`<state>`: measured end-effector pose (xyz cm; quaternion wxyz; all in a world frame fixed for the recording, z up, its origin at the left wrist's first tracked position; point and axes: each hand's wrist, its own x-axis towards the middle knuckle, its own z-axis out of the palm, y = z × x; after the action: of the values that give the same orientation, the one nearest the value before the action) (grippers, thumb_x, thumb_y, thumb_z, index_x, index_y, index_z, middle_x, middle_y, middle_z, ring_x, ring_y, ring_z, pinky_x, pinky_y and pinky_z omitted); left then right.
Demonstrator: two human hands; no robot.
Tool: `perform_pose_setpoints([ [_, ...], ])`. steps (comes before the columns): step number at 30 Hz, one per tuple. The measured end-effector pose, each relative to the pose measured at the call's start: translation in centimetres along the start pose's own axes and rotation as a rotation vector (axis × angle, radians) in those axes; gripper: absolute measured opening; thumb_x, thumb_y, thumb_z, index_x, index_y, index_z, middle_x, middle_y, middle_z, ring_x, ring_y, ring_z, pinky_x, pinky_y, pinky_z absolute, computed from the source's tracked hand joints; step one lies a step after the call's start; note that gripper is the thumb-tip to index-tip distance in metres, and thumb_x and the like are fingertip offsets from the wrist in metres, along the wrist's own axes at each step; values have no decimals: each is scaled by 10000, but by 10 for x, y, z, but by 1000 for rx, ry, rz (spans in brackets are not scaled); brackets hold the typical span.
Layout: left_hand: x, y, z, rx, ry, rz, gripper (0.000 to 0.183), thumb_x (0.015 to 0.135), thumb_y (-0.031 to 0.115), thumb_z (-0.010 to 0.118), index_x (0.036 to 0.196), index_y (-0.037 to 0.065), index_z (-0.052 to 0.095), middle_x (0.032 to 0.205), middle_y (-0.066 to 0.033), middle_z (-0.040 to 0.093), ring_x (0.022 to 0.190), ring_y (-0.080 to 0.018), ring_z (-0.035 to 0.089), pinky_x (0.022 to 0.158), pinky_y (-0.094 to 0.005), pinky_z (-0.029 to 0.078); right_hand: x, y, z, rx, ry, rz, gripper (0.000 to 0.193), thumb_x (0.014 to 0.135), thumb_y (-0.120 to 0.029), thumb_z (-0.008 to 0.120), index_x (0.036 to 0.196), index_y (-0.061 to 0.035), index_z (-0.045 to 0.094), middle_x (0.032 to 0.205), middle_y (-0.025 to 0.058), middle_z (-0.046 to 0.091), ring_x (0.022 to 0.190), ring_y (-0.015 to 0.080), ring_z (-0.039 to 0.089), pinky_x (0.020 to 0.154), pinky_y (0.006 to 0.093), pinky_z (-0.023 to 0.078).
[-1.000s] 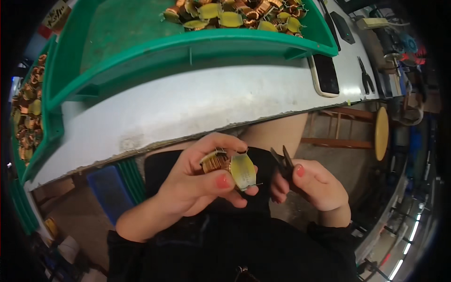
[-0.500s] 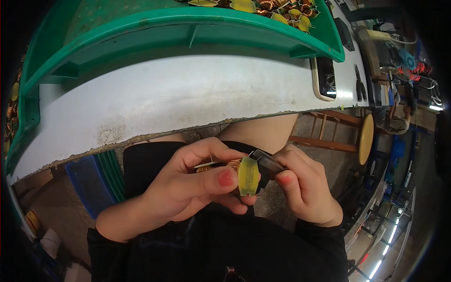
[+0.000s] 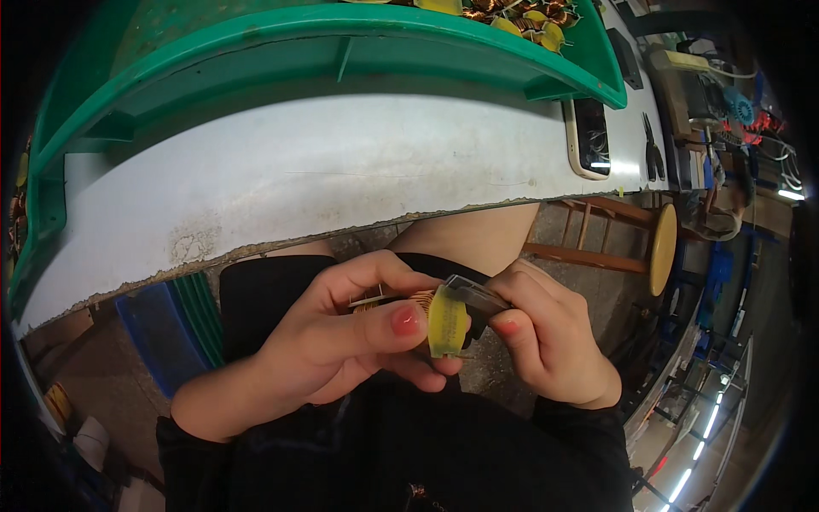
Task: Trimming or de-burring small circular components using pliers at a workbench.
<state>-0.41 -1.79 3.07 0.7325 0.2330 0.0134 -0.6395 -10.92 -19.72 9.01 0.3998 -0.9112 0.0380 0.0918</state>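
Observation:
My left hand (image 3: pixel 341 328) is closed round a copper-wound coil (image 3: pixel 422 299) with yellow end plates, held above my lap. One yellow end plate (image 3: pixel 447 321) faces right, just past my thumb tip. Between thumb and fingers, my right hand (image 3: pixel 550 328) grips a flat grey metal tool (image 3: pixel 478 294). The tool's narrow tip meets the upper edge of the yellow plate; its exact kind is hard to make out. My left fingers and thumb hide much of the winding.
A green bin (image 3: pixel 333 30) on the white table (image 3: pixel 341 162) holds several copper coils (image 3: pixel 533 26). Right of it lie a phone (image 3: pixel 589 141) and dark-handled pliers (image 3: pixel 653 149). A wooden stool (image 3: pixel 664 247) stands to the right, a blue crate (image 3: pixel 158 333) below the table at left.
The metal tool has tilted and its tip now lies over the plate's top edge. The coil has turned slightly in my left hand. Both hands stay in nearly the same place.

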Motion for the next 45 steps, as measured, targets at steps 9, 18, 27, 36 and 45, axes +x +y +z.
perform_pose_setpoints([
  [9, 0, -3, 1, 31, -5, 0, 339, 873, 246, 596, 1098, 54, 430, 1032, -284, 595, 730, -309, 672, 505, -279, 570, -2, 2, -2, -61, 23, -57, 109, 838, -66, 587, 879, 5, 516, 750, 106, 496, 634, 248, 475, 597, 302, 417],
  [18, 4, -11, 1, -83, 13, 156, 429, 738, -10, 706, 1105, 2, 484, 1018, -187, 591, 839, -265, 640, 674, -300, 554, -1, 10, 2, -166, 29, -55, 113, 837, -75, 588, 856, 1, 506, 728, 103, 488, 609, 248, 473, 575, 307, 423],
  [27, 10, -25, -9, 441, 87, 593, 527, 614, -147, 737, 1072, 6, 525, 1075, -168, 571, 894, -255, 623, 759, -313, 546, 0, 19, 10, -183, 93, -72, 138, 827, -97, 603, 858, 3, 513, 711, 106, 480, 592, 249, 462, 557, 308, 415],
  [36, 12, -25, -12, 615, 50, 768, 534, 608, -163, 725, 1061, 40, 528, 1110, -183, 548, 826, -259, 632, 727, -332, 566, -4, 20, 31, -442, 275, -143, 190, 824, -145, 613, 890, 14, 533, 707, 106, 473, 593, 244, 450, 548, 295, 401],
  [45, 15, -27, -15, 543, 39, 794, 557, 576, -148, 760, 1051, 49, 547, 1069, -167, 579, 777, -231, 632, 693, -300, 549, -12, 18, 37, -2, 332, 52, 182, 859, -164, 557, 900, 13, 537, 752, 118, 495, 622, 250, 448, 595, 309, 413],
])
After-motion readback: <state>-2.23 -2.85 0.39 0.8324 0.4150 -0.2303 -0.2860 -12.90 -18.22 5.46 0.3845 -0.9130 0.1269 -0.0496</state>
